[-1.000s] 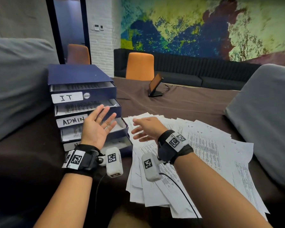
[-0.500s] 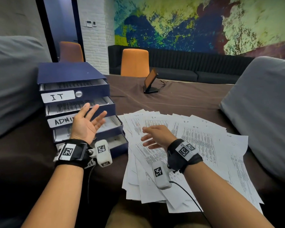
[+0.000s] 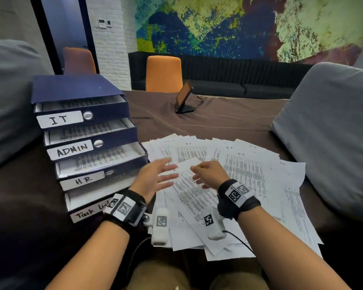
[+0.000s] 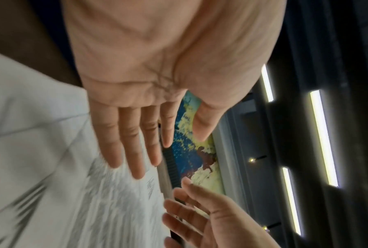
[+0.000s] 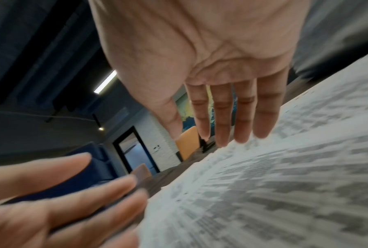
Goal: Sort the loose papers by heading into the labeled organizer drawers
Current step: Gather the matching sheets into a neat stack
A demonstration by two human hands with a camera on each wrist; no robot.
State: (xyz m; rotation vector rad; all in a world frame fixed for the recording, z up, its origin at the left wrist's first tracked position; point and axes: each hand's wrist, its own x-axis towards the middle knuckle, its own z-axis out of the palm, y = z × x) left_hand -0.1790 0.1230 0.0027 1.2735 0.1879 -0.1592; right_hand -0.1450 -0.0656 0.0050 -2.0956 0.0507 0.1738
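Note:
A dark blue organizer [image 3: 80, 88] stands at the left with drawers pulled out, labeled IT [image 3: 59, 119], ADMIN [image 3: 71, 151], HR [image 3: 83, 181] and Task List [image 3: 88, 214]. Printed sheets lie in the upper three drawers. Loose papers [image 3: 249, 174] are fanned over the brown table, some headed IT. My left hand [image 3: 153, 177] hovers with spread straight fingers over the pile's left edge, holding nothing; the left wrist view shows its flat palm [image 4: 136, 134]. My right hand [image 3: 208, 171] is beside it, its straight fingers [image 5: 221, 117] meeting the top sheet [image 5: 285, 184].
Grey cushions rise at the left [image 3: 6, 97] and right [image 3: 331, 132] of the table. A small tablet on a stand [image 3: 184, 101] sits at the far side, with orange chairs [image 3: 162, 73] behind. Brown cloth [image 3: 228, 122] lies bare beyond the papers.
My left hand has moved from in front of the organizer drawers to the right, over the paper pile beside my right hand. The right hand stays on the pile.

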